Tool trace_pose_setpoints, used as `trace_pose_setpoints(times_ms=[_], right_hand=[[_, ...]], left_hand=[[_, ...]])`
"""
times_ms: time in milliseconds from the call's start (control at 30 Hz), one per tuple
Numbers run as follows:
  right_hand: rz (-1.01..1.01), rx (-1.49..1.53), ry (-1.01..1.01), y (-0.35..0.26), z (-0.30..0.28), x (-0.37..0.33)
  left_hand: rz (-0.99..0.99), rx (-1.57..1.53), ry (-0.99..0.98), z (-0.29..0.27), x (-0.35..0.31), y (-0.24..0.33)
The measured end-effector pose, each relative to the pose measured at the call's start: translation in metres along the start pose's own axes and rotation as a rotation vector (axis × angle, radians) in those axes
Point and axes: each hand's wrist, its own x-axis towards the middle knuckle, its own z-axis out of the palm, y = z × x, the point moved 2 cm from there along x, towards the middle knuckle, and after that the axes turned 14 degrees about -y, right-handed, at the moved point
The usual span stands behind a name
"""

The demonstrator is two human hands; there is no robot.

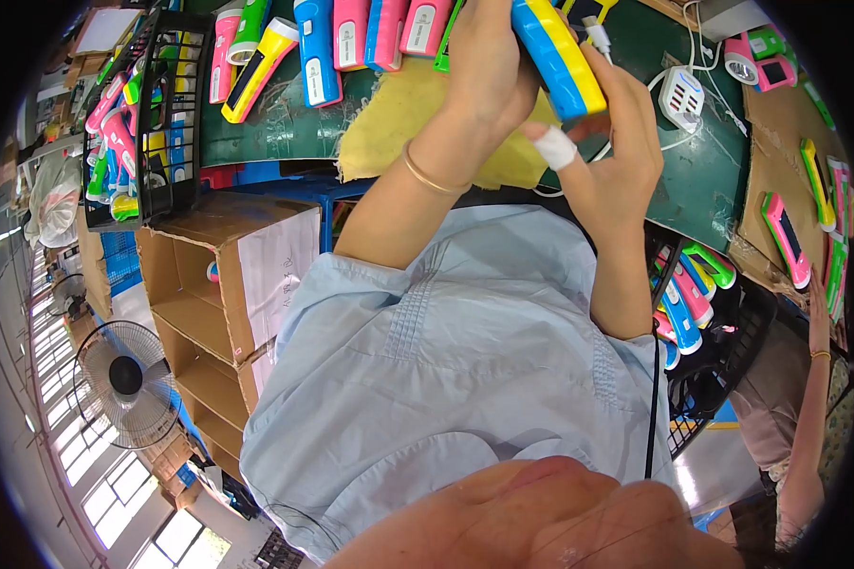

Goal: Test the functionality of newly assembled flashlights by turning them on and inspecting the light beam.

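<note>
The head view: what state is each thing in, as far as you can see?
Blue-and-yellow light: held up, tilted, between left hand and right hand; whether lit, unclear
Thumb wrap: white, around the right thumb
Yellow cloth: spread on the table, edge frayed
White multi-port hub: on the table, several ports seemingly unused
Left basket: loaded with lights
Cardboard shelf: open-fronted
Fan: whether running, unclear

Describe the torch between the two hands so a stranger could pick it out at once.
Start at the green table and find the yellow cloth at its near edge. By its right end, look between the left hand and the right hand, which wears a white wrap. There is the torch: unlike the torches lying in a row leftward, it is raised and pairs blue with yellow.
</note>
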Motion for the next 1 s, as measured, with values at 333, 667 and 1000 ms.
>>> trace_pose_setpoints(times_ms=[333,667,1000], right_hand=[[-0.194,-0.230,-0.014,0.008,0.001,-0.007],[0.115,-0.043,-0.156,0.017,0.004,-0.014],[0.514,0.684,-0.364,0.041,0.008,0.003]], left_hand=[[-0.048,-0.251,-0.223,-0.015,0.002,0.012],[0.003,-0.142,-0.158,-0.016,0.000,0.006],[-0.028,-0.034,-0.157,-0.020,0.003,-0.014]])
